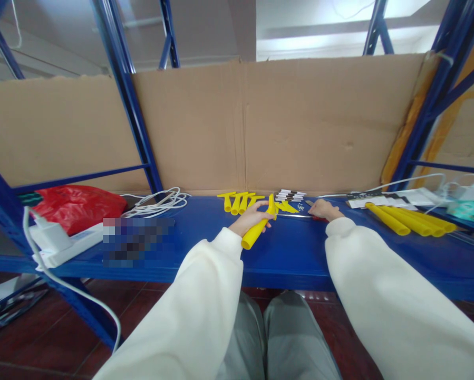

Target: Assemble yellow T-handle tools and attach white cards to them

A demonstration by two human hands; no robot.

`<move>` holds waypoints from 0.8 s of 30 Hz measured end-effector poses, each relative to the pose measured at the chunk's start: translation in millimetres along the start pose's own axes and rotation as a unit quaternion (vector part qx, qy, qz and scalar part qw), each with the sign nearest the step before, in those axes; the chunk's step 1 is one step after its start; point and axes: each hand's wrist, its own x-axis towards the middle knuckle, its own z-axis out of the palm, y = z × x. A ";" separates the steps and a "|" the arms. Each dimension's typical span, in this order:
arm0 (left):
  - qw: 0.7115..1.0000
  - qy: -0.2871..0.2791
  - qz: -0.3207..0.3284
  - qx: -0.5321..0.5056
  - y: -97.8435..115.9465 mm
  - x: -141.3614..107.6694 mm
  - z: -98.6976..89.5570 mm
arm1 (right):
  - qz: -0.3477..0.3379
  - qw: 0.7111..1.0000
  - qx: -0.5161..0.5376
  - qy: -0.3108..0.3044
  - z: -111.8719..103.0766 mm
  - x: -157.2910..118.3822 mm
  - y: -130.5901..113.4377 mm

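My left hand is wrapped around a yellow plastic tube, its hollow end tilted toward me and a flat yellow piece at its far end. My right hand is closed around a small red-handled tool, with a greyish tip poking out to the left; its exact kind is unclear. Just behind my left hand, several yellow T-shaped pieces stand in a row. Between my hands lie small flat yellow pieces and a stack of black-and-white strips.
Several yellow tubes lie at the right of the blue shelf. A red plastic bag, a white power strip and coiled white cable occupy the left. Cardboard walls the back, between blue posts.
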 end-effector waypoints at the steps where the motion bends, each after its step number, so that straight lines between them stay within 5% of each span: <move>1: 1.000 -0.001 -0.001 -0.005 -0.4 0.4 -0.5 | 0.010 1.000 -0.014 -0.014 -1.8 -1.9 -2.1; 7: 0.999 -0.024 -0.017 -0.041 1.4 0.4 -3.5 | 0.004 0.999 -0.021 -0.025 -5.8 -7.3 -7.4; 11: 0.998 -0.035 -0.027 -0.045 2.9 1.2 -5.2 | -0.087 0.991 0.100 0.002 -1.5 -9.4 -15.8; 15: 0.997 -0.048 -0.029 -0.052 0.5 3.4 -5.3 | -0.222 0.924 0.311 -0.025 4.6 -23.7 -39.6; 19: 0.997 -0.059 -0.022 -0.051 -1.8 3.5 -4.2 | -0.264 0.855 0.442 -0.063 8.1 -41.5 -60.4; 24: 0.997 -0.067 -0.025 -0.036 -0.7 2.3 -2.3 | -0.269 0.831 0.479 -0.089 6.5 -52.0 -67.3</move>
